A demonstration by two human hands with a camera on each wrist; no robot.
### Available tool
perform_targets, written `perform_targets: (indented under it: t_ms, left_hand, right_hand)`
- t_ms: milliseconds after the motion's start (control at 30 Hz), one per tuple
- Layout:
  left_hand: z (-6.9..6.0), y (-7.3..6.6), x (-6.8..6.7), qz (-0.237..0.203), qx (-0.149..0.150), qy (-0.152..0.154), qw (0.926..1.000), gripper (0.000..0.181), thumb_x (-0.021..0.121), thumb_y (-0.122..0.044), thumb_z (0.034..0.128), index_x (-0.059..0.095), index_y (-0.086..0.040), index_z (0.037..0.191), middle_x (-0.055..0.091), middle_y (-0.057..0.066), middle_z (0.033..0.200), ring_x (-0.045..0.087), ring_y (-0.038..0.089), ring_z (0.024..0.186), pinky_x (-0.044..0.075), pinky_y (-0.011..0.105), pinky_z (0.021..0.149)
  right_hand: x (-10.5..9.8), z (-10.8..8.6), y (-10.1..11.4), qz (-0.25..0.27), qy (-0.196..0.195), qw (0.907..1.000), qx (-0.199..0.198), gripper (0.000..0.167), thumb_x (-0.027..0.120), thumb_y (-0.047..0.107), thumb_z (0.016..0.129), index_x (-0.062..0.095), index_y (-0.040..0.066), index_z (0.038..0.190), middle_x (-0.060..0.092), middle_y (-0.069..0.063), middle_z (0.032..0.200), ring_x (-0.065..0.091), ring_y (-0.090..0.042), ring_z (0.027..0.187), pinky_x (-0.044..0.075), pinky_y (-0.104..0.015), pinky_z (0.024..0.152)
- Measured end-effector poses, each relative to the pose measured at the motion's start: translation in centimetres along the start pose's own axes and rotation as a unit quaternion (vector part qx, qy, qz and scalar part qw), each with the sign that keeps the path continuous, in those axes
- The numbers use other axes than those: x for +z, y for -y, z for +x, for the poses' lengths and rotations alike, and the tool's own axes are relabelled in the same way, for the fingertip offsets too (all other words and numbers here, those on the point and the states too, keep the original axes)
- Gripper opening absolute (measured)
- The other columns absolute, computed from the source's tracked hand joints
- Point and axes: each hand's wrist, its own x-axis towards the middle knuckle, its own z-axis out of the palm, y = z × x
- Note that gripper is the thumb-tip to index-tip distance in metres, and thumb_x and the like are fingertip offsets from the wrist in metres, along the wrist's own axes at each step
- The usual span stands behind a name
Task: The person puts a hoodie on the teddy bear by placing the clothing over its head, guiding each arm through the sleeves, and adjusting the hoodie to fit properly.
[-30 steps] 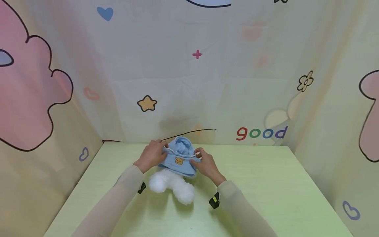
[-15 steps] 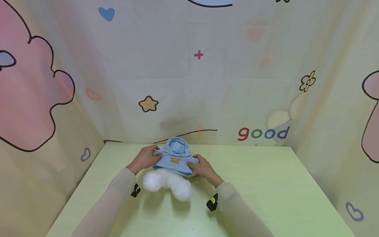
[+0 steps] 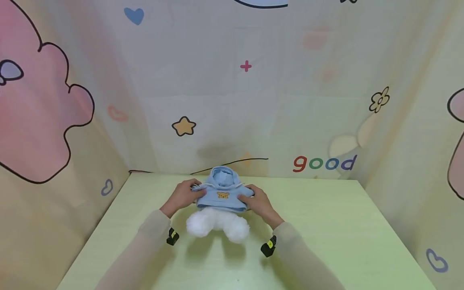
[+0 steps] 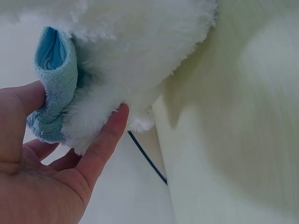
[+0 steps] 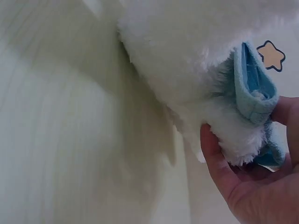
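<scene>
The left hand (image 3: 183, 196) and right hand (image 3: 262, 203) grip the far-middle plush toy (image 3: 217, 223) from either side, thumbs on its light-blue hoodie (image 3: 214, 201); both wrist views show other fingers spread against white fur behind. Matching grips at shoulder height probably keep it level and let cloth and body be handled together. The hoodie's front, with its brown animal-face patch (image 3: 222, 195), faces the near side, while two fluffy legs stick out below the hem. Only blue fabric shows inside the hood (image 3: 223, 177), and the garment hides the upper body. Whether the toy touches the pale green tabletop (image 3: 326, 225) cannot be told. Just beyond the hood stands the printed cloth backdrop (image 3: 217, 100), which likely limits room on the far side. A black strap piece (image 3: 172, 236) hangs below the left wrist, another (image 3: 268, 246) below the right.
</scene>
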Motion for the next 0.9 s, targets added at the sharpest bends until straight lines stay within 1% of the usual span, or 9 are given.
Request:
perform_targets:
  t_ms: [133,367,467,567,667,733,800,833,900]
  left_hand:
    - [-0.4,-1.1,1.8,-0.034,-0.004,0.003,0.9994,0.034,0.068,-0.031,0.0919,0.065,-0.009,0.117,0.068,0.011,0.106,0.064,0.016,0.082,0.054,0.029,0.065]
    - [-0.8,-2.6,4.7,-0.098,-0.006,0.020,0.9950,0.035,0.069,-0.029,0.0921,0.064,-0.007,0.118,0.066,0.011,0.102,0.064,0.014,0.076,0.059,0.042,0.072]
    - [-0.7,-2.7,5.5,-0.118,-0.001,0.018,0.9929,0.035,0.069,-0.028,0.0921,0.064,-0.006,0.118,0.066,0.012,0.103,0.063,0.013,0.075,0.058,0.045,0.073]
    - [-0.6,-2.5,6.1,-0.123,-0.002,0.019,0.9922,0.035,0.068,-0.029,0.0924,0.064,-0.006,0.118,0.066,0.013,0.108,0.065,0.017,0.078,0.059,0.044,0.073]
    - [-0.8,-2.4,6.3,-0.101,-0.005,0.017,0.9948,0.037,0.066,-0.033,0.0932,0.063,-0.008,0.119,0.065,0.014,0.117,0.066,0.023,0.092,0.058,0.042,0.076]
    - [-1.0,-2.7,6.3,-0.071,0.009,-0.002,0.9974,0.041,0.064,-0.036,0.0936,0.060,-0.009,0.124,0.060,0.015,0.126,0.064,0.029,0.104,0.056,0.043,0.082]
    - [-1.2,-3.2,6.1,-0.033,0.041,-0.037,0.9979,0.044,0.064,-0.036,0.0930,0.058,-0.011,0.128,0.054,0.013,0.135,0.058,0.031,0.116,0.052,0.044,0.090]
    - [-1.3,-3.6,5.9,-0.013,0.066,-0.052,0.9964,0.045,0.064,-0.036,0.0931,0.057,-0.012,0.130,0.051,0.012,0.138,0.056,0.032,0.120,0.050,0.046,0.093]
    - [-1.7,-4.5,5.6,0.019,0.128,-0.062,0.9897,0.043,0.065,-0.032,0.0934,0.056,-0.011,0.130,0.050,0.009,0.136,0.055,0.032,0.121,0.049,0.047,0.095]
  right_hand:
    - [-2.4,-0.8,-0.4,-0.025,-0.004,0.9997,-0.005,0.037,0.071,0.030,0.089,0.063,0.013,0.121,0.066,-0.008,0.108,0.061,-0.017,0.087,0.050,-0.026,0.066]
    - [-5.9,-2.1,-1.0,-0.055,0.005,0.9984,-0.004,0.038,0.070,0.032,0.090,0.063,0.012,0.122,0.066,-0.009,0.109,0.062,-0.016,0.087,0.052,-0.026,0.067]
    - [-6.6,-2.2,-1.4,-0.053,0.005,0.9986,0.002,0.039,0.070,0.033,0.090,0.063,0.012,0.122,0.066,-0.009,0.107,0.062,-0.016,0.085,0.052,-0.027,0.067]
    - [-6.7,-2.3,-1.9,-0.052,0.012,0.9986,0.005,0.040,0.069,0.034,0.091,0.061,0.012,0.124,0.065,-0.009,0.108,0.062,-0.016,0.085,0.053,-0.027,0.067]
    - [-6.6,-2.4,-2.3,-0.049,0.014,0.9987,0.005,0.040,0.069,0.034,0.091,0.061,0.012,0.124,0.066,-0.009,0.108,0.062,-0.016,0.085,0.054,-0.027,0.067]
    - [-6.6,-2.4,-2.4,-0.050,0.011,0.9987,-0.002,0.040,0.069,0.034,0.091,0.061,0.012,0.123,0.067,-0.010,0.107,0.063,-0.016,0.085,0.054,-0.027,0.066]
    - [-6.6,-2.4,-2.4,-0.051,0.008,0.9986,-0.007,0.039,0.069,0.034,0.090,0.061,0.012,0.122,0.067,-0.011,0.106,0.063,-0.017,0.085,0.054,-0.027,0.065]
    - [-6.6,-2.5,-2.4,-0.055,0.007,0.9984,-0.010,0.040,0.069,0.035,0.091,0.061,0.012,0.122,0.067,-0.011,0.105,0.064,-0.017,0.085,0.054,-0.027,0.064]
    - [-6.7,-2.5,-2.3,-0.073,0.003,0.9971,-0.019,0.040,0.068,0.036,0.091,0.061,0.012,0.123,0.068,-0.010,0.105,0.063,-0.017,0.084,0.053,-0.027,0.064]
